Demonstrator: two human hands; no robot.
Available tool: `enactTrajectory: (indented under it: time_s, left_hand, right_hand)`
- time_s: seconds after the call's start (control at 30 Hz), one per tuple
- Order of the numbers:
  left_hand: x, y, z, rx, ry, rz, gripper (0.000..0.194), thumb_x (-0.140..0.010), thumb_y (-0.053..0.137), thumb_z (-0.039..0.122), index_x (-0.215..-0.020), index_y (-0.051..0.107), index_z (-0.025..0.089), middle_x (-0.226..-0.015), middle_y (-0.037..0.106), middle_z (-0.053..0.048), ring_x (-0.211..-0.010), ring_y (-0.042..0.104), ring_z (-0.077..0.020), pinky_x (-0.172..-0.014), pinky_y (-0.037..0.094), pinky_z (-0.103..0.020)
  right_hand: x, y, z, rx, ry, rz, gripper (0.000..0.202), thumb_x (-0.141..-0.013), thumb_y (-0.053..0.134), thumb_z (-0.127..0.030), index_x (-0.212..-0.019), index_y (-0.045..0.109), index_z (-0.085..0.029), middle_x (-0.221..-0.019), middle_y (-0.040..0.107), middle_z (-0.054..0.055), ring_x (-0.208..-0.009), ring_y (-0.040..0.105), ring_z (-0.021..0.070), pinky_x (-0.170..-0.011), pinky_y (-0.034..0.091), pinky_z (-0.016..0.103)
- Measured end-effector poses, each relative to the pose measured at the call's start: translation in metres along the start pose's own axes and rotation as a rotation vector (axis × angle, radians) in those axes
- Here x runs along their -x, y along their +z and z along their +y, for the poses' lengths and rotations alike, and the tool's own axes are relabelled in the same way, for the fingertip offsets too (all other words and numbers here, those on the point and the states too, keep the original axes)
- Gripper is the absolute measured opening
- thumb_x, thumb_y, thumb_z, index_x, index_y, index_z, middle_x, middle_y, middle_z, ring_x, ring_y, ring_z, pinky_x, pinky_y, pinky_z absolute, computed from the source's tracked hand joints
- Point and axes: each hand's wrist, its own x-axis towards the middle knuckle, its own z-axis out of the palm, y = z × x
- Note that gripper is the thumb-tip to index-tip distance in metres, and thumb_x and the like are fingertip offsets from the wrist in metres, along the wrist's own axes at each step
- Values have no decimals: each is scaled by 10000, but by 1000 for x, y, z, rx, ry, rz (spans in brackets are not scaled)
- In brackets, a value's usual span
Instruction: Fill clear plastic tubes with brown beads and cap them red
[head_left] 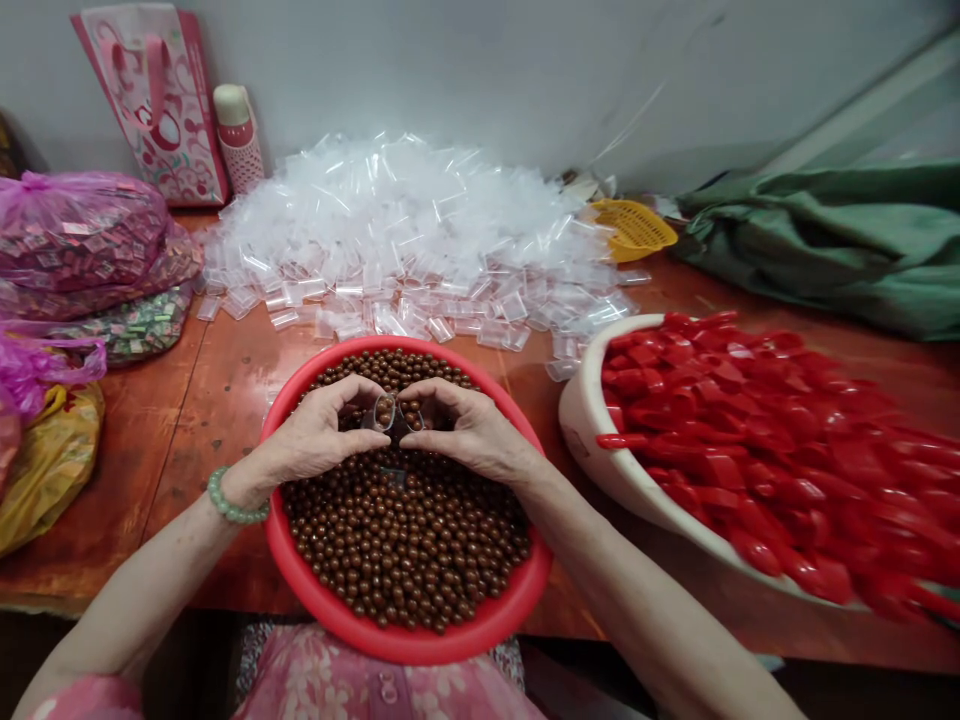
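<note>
A red basin [341, 632] full of round, shiny brown balls [409, 530] sits at the table's near edge. Above the balls, my left hand [330, 425] pinches a small clear plastic tube [384, 411] between thumb and fingers. My right hand [469, 430] grips a second clear tube [412, 412] the same way. The tubes' open mouths are close together, and brown balls show inside both. A green bead bracelet [234, 500] circles my left wrist.
Behind the basin lies a big heap of clear plastic tubes [420, 230]. To the right, a white tub [592, 430] overflows with red plastic pieces [750, 430]. A yellow basket [634, 228] and green cloth [832, 240] lie beyond. Bulging pink bags [82, 230], a flask [238, 140] and a carrier bag [157, 110] stand left.
</note>
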Motion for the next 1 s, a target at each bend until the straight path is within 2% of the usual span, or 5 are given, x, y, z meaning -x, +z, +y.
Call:
enactTrajectory:
  time_s: [0.33, 0.6, 0.73, 0.87, 1.0]
  left_hand:
    - [8, -10, -6, -81, -70, 10, 299, -778, 690, 248, -1037, 564, 166, -969, 616, -38, -903, 620, -171, -856, 508, -326]
    - [14, -10, -6, -379, -150, 92, 385, -805, 672, 369, -1127, 561, 189, -1085, 653, -71, -1005, 631, -219, -944, 503, -399]
    - [12, -7, 1, -279, -213, 171, 466, -740, 717, 446, -1093, 573, 179, -1098, 672, -87, -1001, 653, -243, -955, 518, -421]
    - [14, -4, 11, -233, -294, 280, 489, -712, 751, 451, -1091, 581, 193, -1106, 702, -92, -1012, 668, -260, -978, 515, -434]
    - [19, 1, 12, -189, -315, 318, 527, -732, 743, 440, -1177, 577, 211, -1156, 707, -91, -1070, 663, -268, -1004, 506, -420]
  right_hand:
    - [-5, 6, -2, 166, -62, -38, 342, -751, 720, -204, -1073, 605, -197, -919, 643, -11, -742, 576, 141, -729, 474, 286]
    - [-5, 8, -12, 408, -161, -49, 412, -800, 658, -98, -1195, 553, -155, -1111, 652, 72, -1020, 621, 198, -922, 477, 344]
    - [12, 2, -23, 528, -194, -12, 506, -824, 638, -99, -1305, 483, -112, -1267, 593, 155, -1181, 567, 252, -1020, 459, 408]
    - [50, -19, -24, 451, -278, 306, 345, -917, 520, -150, -1261, 533, -169, -1235, 625, 118, -1163, 583, 209, -1037, 463, 372]
    - [79, -41, 14, 415, -66, 705, 226, -925, 437, -163, -1023, 635, -211, -971, 684, 77, -918, 639, 203, -877, 524, 374]
